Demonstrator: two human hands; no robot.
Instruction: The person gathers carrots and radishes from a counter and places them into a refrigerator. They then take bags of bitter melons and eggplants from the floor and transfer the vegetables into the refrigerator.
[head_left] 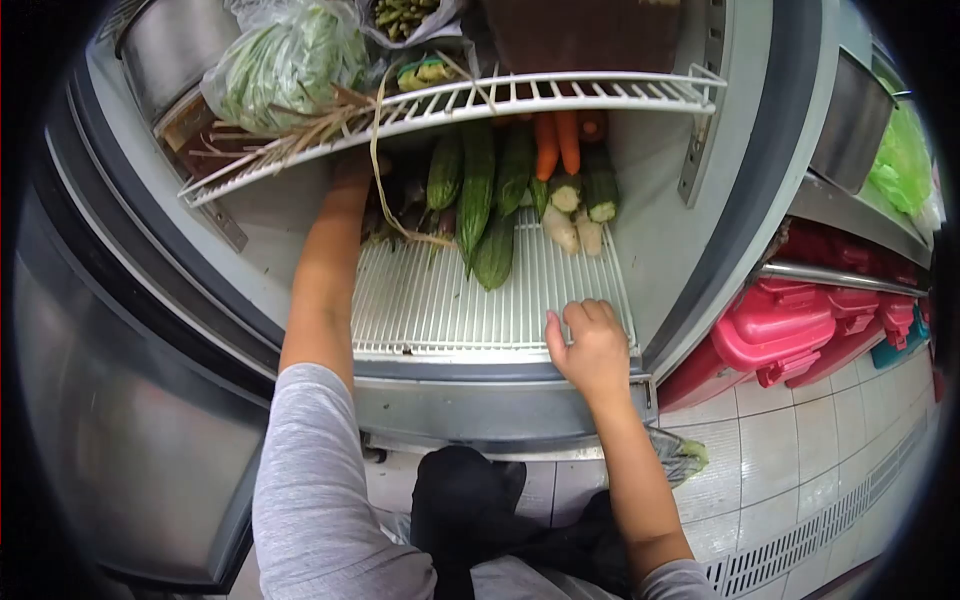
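My left hand (pixel 350 172) reaches deep under the upper wire shelf on the left side of the fridge; its fingers are hidden in shadow behind the shelf, beside dark vegetables I cannot make out. To its right lie several long green ridged gourds (pixel 478 190) on the lower wire rack (pixel 440 315). Carrots (pixel 567 142), zucchini (pixel 600 190) and pale white roots (pixel 560 230) sit farther right. Over the front right of that rack is my right hand (pixel 593 345), fingers loosely bent, thumb apart, nothing visible in it.
The upper wire shelf (pixel 600 92) carries bagged greens (pixel 290 75), a metal pot (pixel 185 45) and dry stalks that hang over its edge. An open fridge door (pixel 130 400) stands left. Red lidded bins (pixel 775 325) are at right, and a bagged vegetable (pixel 680 455) lies on the tiled floor.
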